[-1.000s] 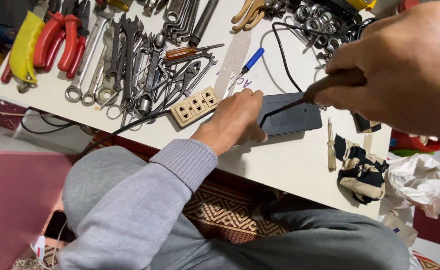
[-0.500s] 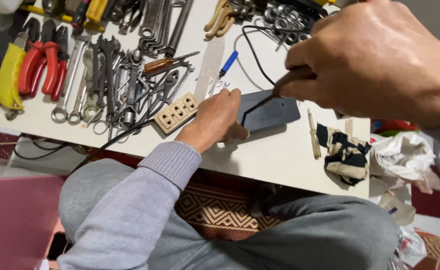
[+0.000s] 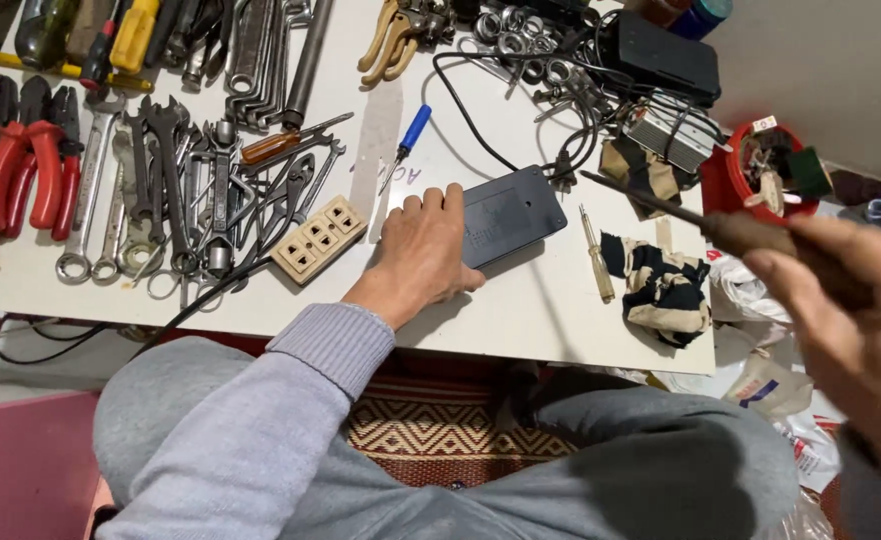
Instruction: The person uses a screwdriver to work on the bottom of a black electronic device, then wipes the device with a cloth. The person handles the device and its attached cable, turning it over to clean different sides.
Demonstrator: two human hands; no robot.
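The left hand (image 3: pixel 423 255) lies flat, palm down, on the white table (image 3: pixel 551 320), fingers spread a little, with its fingertips touching the near left edge of a flat dark grey plastic box (image 3: pixel 511 213) from which a black cord (image 3: pixel 466 105) runs up the table. The right hand (image 3: pixel 841 320), close to the camera and blurred, is lifted clear of the table and closed around the brown handle of a screwdriver (image 3: pixel 706 222), whose thin dark shaft points up and left, well apart from the box. Just left of the left hand sits a beige multi-socket power strip (image 3: pixel 319 238), next to a spread of wrenches (image 3: pixel 176 190) and red-handled pliers (image 3: pixel 21 170). A blue-handled screwdriver (image 3: pixel 408 140) lies above the hand. Right of the box lie a small pale-handled screwdriver (image 3: pixel 596 255) and a black-and-cream striped rag (image 3: pixel 666 285); a red tub (image 3: pixel 766 175) stands past the table's edge.
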